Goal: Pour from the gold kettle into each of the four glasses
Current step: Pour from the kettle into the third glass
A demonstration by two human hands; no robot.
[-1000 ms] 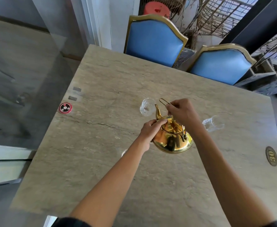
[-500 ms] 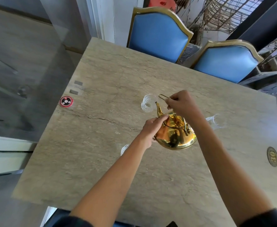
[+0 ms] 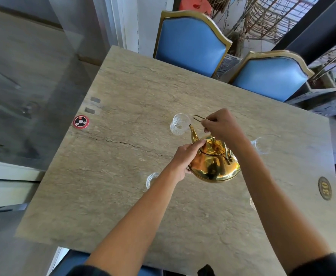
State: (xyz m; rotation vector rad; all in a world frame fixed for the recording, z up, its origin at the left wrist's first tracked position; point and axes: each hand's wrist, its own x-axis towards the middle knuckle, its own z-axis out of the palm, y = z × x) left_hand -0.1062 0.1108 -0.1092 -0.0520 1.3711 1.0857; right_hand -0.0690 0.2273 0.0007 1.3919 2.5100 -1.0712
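The gold kettle (image 3: 214,164) hangs above the stone table (image 3: 123,176), tipped so its spout points at a clear glass (image 3: 180,124) at the far middle. My right hand (image 3: 220,124) is shut on the kettle's wire handle. My left hand (image 3: 185,156) presses against the kettle's side, with a finger on the lid rim. A second glass (image 3: 261,145) stands to the right, partly behind my right forearm. A third glass (image 3: 151,179) peeks out beside my left wrist. Only an edge of a fourth glass (image 3: 252,204) shows by my right arm.
A round red and black disc (image 3: 81,121) lies near the table's left edge. An oval number plaque (image 3: 324,188) is fixed near the right edge. Two blue chairs with gold frames (image 3: 191,42) (image 3: 270,76) stand at the far side.
The kettle has come more upright, its lid now facing up, while its spout stays by the far glass. The camera has shifted, so the table sits differently in the view.
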